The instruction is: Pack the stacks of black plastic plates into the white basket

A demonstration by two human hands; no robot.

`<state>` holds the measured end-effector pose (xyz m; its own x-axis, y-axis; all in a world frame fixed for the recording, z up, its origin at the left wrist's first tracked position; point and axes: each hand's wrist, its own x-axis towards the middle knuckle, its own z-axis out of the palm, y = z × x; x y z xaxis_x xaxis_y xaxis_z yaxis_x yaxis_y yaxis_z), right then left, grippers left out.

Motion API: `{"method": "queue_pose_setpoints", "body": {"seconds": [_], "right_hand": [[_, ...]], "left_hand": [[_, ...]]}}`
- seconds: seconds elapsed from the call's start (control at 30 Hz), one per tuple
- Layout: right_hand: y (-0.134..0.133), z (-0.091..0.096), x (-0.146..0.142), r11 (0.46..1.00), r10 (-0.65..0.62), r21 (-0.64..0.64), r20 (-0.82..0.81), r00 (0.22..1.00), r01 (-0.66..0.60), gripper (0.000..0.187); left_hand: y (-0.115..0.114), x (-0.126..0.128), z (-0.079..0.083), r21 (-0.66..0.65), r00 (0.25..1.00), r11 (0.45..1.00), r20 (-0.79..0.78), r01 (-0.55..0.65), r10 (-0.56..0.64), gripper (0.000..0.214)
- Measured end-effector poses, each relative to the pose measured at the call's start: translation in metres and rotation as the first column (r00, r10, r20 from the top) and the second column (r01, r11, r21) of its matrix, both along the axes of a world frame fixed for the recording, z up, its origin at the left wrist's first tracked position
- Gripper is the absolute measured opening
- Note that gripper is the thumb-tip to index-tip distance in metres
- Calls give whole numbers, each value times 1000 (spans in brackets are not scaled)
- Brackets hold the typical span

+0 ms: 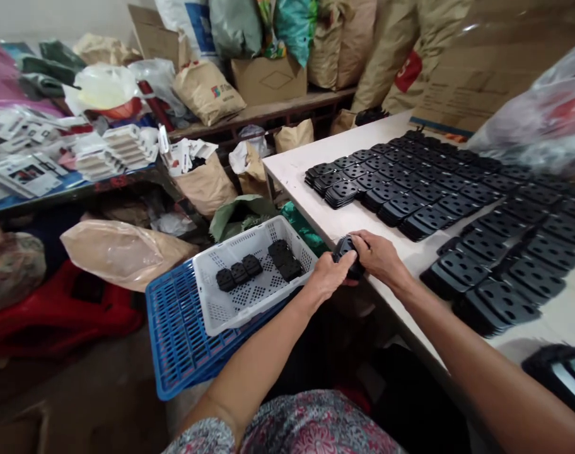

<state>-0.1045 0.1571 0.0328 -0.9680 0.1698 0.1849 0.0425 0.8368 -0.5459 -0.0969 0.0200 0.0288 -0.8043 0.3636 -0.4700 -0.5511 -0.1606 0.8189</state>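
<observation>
The left hand [329, 275] and right hand [379, 257] are both closed on a black piece [347, 252], fingers curled over it from either side, so that much of it is hidden. It is held tilted just off the table's front edge, and the two-handed grip seems to suit working on a single piece rather than just carrying it.

Just left of the hands, a white crate [240, 246] sits on a blue crate [174, 334], the pair placed within easy reach. Inside the white crate, two small groups of black pieces [239, 273] lie on its perforated floor.

To the right, the table [292, 183] bears many low stacks [410, 189] of similar perforated pieces, set in neat rows, probably to keep them separate and easy to count. The nearest stacks are close to the right forearm [439, 340].

Beyond the crates, a shelf holds printed cards [27, 176], and paper sacks [207, 94] are piled behind.
</observation>
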Motion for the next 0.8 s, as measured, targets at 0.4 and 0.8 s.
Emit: {"method": "queue_pose_setpoints", "body": {"seconds": [0.4, 0.8], "right_hand": [[-34, -7, 61, 966, 233, -88, -88, 968, -241, 32], [-113, -48, 105, 245, 578, -938, -60, 813, -244, 74]], "left_hand": [[-54, 50, -10, 281, 953, 924, 82, 259, -292, 42], [-166, 112, -24, 253, 906, 928, 256, 273, -337, 63]]}}
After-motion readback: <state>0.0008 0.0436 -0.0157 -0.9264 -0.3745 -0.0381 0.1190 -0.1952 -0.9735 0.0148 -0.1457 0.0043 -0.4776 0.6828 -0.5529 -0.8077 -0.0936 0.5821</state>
